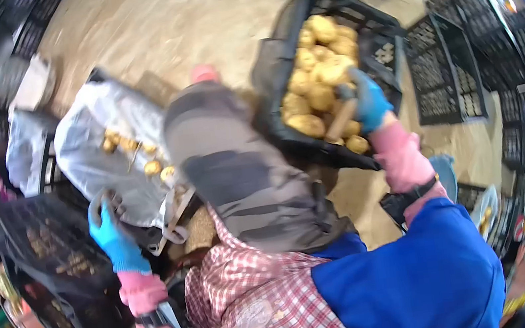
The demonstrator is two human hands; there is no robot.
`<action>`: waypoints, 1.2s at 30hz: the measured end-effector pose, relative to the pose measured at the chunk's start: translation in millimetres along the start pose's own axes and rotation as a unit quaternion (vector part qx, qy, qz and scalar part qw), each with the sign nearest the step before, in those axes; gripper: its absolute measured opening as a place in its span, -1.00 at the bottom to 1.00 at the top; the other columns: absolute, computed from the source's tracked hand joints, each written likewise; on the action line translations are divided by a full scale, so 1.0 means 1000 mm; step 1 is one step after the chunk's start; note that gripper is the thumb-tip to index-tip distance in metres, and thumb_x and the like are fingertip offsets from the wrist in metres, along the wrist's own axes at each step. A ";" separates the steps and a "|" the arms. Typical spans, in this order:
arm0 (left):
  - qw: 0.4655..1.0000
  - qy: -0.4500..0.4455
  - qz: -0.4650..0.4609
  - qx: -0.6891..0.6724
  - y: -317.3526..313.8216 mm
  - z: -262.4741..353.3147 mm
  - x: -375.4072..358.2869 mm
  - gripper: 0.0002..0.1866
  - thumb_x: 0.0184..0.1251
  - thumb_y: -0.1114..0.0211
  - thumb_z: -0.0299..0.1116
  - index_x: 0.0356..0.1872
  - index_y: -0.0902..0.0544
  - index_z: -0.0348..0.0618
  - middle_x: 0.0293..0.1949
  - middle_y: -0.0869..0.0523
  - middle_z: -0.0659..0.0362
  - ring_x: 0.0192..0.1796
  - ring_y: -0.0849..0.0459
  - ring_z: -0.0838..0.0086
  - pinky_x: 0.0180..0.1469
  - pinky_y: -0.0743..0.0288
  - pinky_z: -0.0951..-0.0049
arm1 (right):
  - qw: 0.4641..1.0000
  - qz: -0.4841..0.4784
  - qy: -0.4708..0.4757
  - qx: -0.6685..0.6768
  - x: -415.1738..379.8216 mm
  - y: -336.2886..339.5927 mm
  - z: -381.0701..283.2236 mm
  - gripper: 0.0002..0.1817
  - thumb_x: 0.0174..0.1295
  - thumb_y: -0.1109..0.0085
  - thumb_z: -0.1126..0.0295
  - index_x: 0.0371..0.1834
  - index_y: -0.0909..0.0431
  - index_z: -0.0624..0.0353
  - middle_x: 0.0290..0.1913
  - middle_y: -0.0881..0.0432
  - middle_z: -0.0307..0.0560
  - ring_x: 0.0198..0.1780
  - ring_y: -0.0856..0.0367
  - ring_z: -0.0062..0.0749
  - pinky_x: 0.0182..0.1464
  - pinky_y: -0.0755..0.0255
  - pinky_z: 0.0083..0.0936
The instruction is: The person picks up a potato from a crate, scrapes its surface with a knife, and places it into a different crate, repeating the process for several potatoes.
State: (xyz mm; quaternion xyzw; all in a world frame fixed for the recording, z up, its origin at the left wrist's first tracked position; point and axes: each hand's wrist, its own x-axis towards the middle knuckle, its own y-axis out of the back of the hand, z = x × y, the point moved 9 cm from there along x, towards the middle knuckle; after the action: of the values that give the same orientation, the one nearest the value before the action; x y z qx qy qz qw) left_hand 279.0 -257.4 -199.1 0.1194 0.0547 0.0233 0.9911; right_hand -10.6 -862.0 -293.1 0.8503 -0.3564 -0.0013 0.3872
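Observation:
My right hand (369, 102), in a blue glove with dark grey fingertips, reaches over a black crate (288, 33) on the right. Yellow potatoes (322, 65) fill that crate's middle. The fingers are curled down, and a tan, elongated piece (341, 119) lies right at them; I cannot tell what it is. My left hand (113, 232), gloved the same way, is at the near left edge of a crate lined with white plastic (86, 125). Its thumb and fingers are apart, with nothing visible between them. Several small potatoes (129, 144) lie on that plastic lining.
My leg in camouflage trousers (229, 162) stretches between the two crates. Black crates (434, 73) are stacked along the right side. A dark mesh-covered crate (53, 247) stands at the left. A blue container (443, 172) sits behind my right arm. Tan floor (141, 20) lies ahead.

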 end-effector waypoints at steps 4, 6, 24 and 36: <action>0.999 0.007 0.026 0.016 0.019 -0.055 0.032 -0.75 0.48 -0.24 -0.41 0.08 -0.67 -0.27 -0.05 -0.75 0.11 -0.11 -0.73 0.47 -0.08 -0.63 0.42 | 0.942 0.005 -0.220 0.255 0.058 0.043 -0.096 -0.69 0.45 -0.01 0.40 0.15 -0.58 0.28 -0.01 -0.70 0.01 -0.07 -0.63 -0.42 0.09 -0.52 -0.48; 0.998 0.054 0.003 0.021 0.012 -0.092 0.064 -0.75 0.47 -0.27 -0.33 0.05 -0.69 -0.20 -0.14 -0.74 0.20 -0.14 -0.70 0.51 -0.11 -0.62 0.46 | 0.976 -0.010 -0.082 0.202 0.085 0.053 -0.174 -0.59 0.48 0.03 0.36 0.29 -0.43 0.36 0.06 -0.67 0.12 -0.03 -0.63 -0.38 0.07 -0.52 -0.50; 0.980 0.073 -0.054 -0.180 -0.076 -0.149 0.119 -0.74 0.58 -0.03 -0.26 0.08 -0.55 -0.14 -0.14 -0.66 0.18 -0.14 -0.65 0.52 -0.15 -0.58 0.54 | 0.799 -0.421 -0.256 0.345 0.043 -0.193 -0.417 -0.52 0.38 -0.12 0.32 0.28 -0.43 0.39 -0.20 -0.63 -0.07 -0.51 -0.44 -0.72 -0.54 -0.28 -0.82; 0.943 -0.184 0.030 -0.277 0.031 0.090 -0.091 -0.43 0.62 -0.08 -0.14 0.42 -0.26 -0.34 0.17 -0.64 -0.05 0.24 -0.60 0.29 0.32 -0.47 0.33 | 0.685 -0.530 -0.108 0.489 -0.082 -0.222 -0.482 -0.29 0.30 -0.36 0.21 0.44 -0.33 0.30 -0.06 -0.65 -0.12 -0.34 -0.60 -0.66 -0.51 -0.45 -0.72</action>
State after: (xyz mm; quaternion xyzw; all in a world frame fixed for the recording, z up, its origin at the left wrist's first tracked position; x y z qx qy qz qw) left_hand 198.2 -253.7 -95.8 -0.1565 -0.1406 0.0451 0.9766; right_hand 197.0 -395.8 -124.3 0.9601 0.1640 -0.1238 -0.1897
